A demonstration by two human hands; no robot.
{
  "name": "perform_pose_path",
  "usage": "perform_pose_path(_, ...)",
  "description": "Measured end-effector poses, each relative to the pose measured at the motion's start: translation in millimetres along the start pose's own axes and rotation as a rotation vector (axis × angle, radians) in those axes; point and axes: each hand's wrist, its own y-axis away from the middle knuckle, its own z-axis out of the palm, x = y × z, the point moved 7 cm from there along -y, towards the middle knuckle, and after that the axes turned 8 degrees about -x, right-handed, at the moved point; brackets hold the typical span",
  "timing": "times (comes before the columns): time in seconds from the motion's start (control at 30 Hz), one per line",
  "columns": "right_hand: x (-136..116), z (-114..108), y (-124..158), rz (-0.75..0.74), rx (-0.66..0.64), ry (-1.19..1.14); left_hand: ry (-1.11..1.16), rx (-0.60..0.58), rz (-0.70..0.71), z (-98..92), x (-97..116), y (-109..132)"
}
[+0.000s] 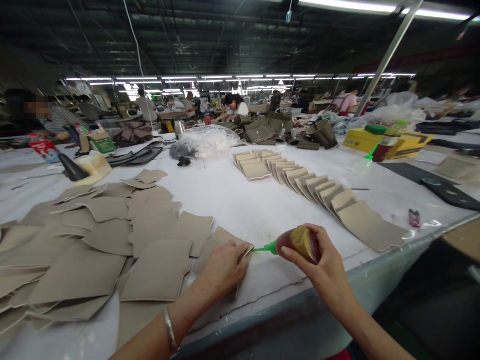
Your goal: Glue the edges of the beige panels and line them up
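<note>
While the head view looks down over a white-topped table (210,182), the right hand (324,265) holds a squeeze bottle (300,245) tipped onto its side, thumb on the near side and fingers curled around the base, closed firmly on it. Amber-brown liquid shows through the wall of the bottle, and its green nozzle (268,248) points left, with the thin tip at the edge of a tan piece (217,240); whether the tip touches that edge, I cannot tell. Just left of the bottle, the left hand (223,265) lies over this same piece, its fingers bent and close together near the corner facing the nozzle; the thumb is hidden, so whether the hand pinches the piece or only presses it, I cannot tell. A silver bangle (169,330) circles the wrist. Farther left of the bottle spreads a loose, overlapping pile of tan pieces (101,240). Beyond the bottle, a fanned row of tan pieces (307,185) runs back across the tabletop, its nearest piece lying to the bottle's right. Well to the right of the bottle are a small purplish object (414,218) and a flat black panel (431,185). Far beyond the bottle sit a clear plastic bag (210,142) and a yellow box (410,146), with a person in a white top (243,109) behind them.
</note>
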Motion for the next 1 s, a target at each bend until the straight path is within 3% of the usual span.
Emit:
perform_pose_path(0.13, 11.1, 4.7, 1.5, 0.05, -0.067, -0.117, 0.046, -0.015, 0.021, -0.5, -1.2, 0.3)
perform_pose_path(0.33, 16.1, -0.7, 0.4, 0.024, 0.029, -0.1, 0.07, -0.029, 0.036, -2.9, -0.8, 1.9)
perform_pose_path(0.57, 20.1, 14.1, 9.3, 0.097, -0.178, -0.256, 0.066, -0.022, 0.023, -3.1, -0.9, 3.0)
perform_pose_path(0.73, 19.2, 7.5, 13.1, 0.095, -0.086, -0.208, 0.094, -0.024, 0.015, -2.6, -2.8, 3.9)
perform_pose_path(0.9, 17.0, 20.5, 25.2, 0.142, -0.259, -0.288, 0.119, -0.018, 0.014, -1.1, -4.2, 5.1)
perform_pose_path(1.0, 19.7, 15.9, 28.0, 0.147, -0.181, -0.283, 0.119, -0.023, -0.004, 0.1, -5.6, 5.4)
